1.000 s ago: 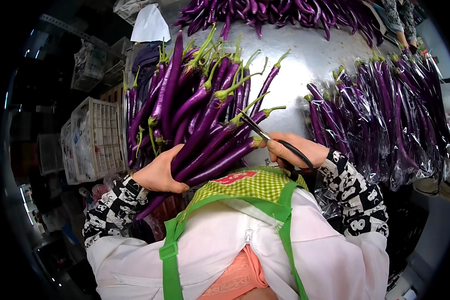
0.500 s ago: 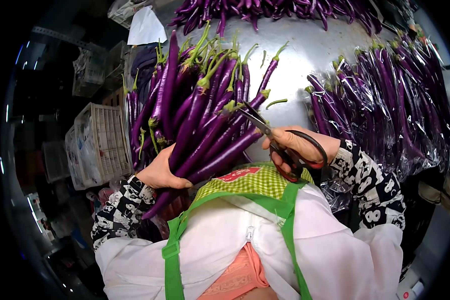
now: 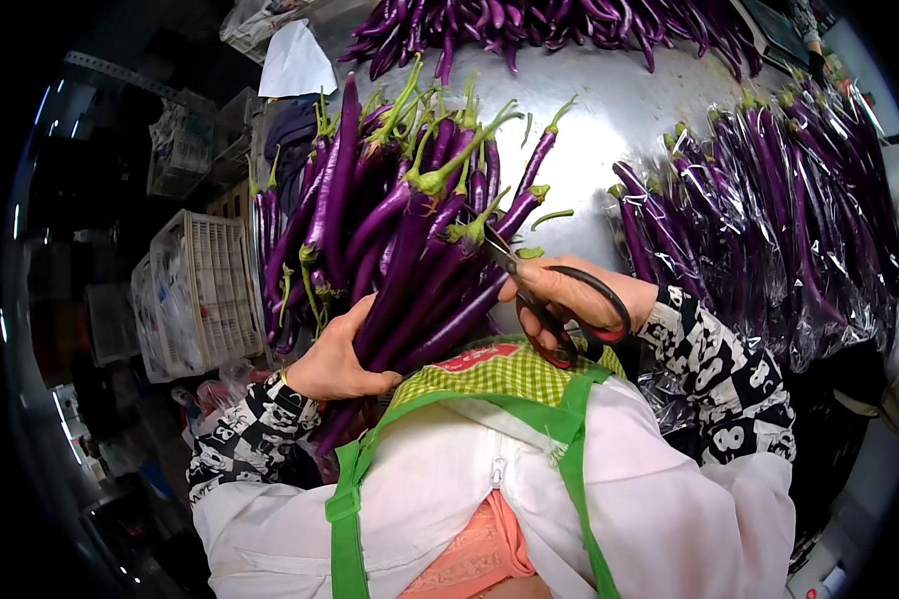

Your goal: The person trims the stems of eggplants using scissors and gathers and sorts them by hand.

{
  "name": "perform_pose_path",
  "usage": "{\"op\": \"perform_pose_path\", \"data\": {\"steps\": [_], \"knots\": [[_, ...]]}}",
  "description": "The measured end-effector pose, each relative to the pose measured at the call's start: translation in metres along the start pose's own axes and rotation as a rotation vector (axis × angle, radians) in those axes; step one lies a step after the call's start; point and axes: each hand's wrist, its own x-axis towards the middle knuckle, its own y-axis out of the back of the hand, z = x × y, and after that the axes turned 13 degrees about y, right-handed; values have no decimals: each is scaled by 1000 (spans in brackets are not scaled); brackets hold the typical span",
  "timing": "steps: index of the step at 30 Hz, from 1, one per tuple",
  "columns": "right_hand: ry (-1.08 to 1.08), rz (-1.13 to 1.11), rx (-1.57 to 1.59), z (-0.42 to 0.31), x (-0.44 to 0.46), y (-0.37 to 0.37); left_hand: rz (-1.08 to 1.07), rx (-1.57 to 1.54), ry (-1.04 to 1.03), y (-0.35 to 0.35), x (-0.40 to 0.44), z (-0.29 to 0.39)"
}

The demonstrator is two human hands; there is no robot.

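Note:
Several long purple eggplants (image 3: 398, 275) are gathered in my left hand (image 3: 336, 361), its fingers wrapped round their lower ends and the thumb across the front. Their green-stemmed tops point away from me. My right hand (image 3: 559, 299) grips black-handled scissors (image 3: 599, 282), with the blades angled up and left. The blade tips are beside the green cap (image 3: 466, 234) of one held eggplant; whether they touch it I cannot tell. Beyond the held ones lies a pile of loose eggplants (image 3: 342, 180). A cut stem piece (image 3: 552, 217) rests on the metal table (image 3: 589, 110).
At the right lie eggplants packed in clear plastic bags (image 3: 769, 220). More loose eggplants (image 3: 529, 25) line the table's far side. A white crate (image 3: 210, 290) stands at the left, and a white paper (image 3: 297, 60) at the back left. Another person's hand (image 3: 814, 47) shows at the far right.
My right hand and the scissors have moved left and slightly down toward the held eggplants. My left hand has shifted a little right with its bunch, whose tops have turned slightly.

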Motion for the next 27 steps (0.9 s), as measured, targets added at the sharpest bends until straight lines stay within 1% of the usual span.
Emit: {"op": "perform_pose_path", "data": {"steps": [1,3,4,5,7,8,10,11,13,14,15,17,19,20,23,27], "knots": [[-6,-9,-9,-1,-1,-1,23,24,-22,-1,0,0],[-11,15,-138,-6,-2,-4,41,59,-43,2,-2,5],[-12,-13,-207,-1,0,0,48,104,-65,3,-2,7],[12,-2,-290,3,1,0,58,96,-65,3,-2,8],[101,3,-397,6,1,-2,-7,26,-55,0,-1,6],[98,-6,-404,7,1,-2,2,18,-55,0,-2,8],[174,13,-480,9,1,-1,-36,13,-45,1,-4,13],[171,7,-484,15,1,-1,-32,8,-44,0,-4,12],[199,136,-526,25,3,-7,-41,-12,-52,-1,-3,9],[37,215,-325,24,1,-12,-41,-12,-53,-2,-3,7],[39,218,-327,23,0,-11,-52,-42,-47,-4,-3,4],[116,156,-547,21,-3,-4,-58,-67,-56,-5,0,-2],[130,156,-529,8,-6,0,-110,-131,-9,-6,1,-6],[209,115,-619,7,-7,6,-114,-131,-11,-7,1,-9],[266,94,-754,-15,-3,9,-115,-90,-51,-7,3,-13],[316,91,-745,-17,8,9,-139,-83,-38,-8,3,-9]]}}
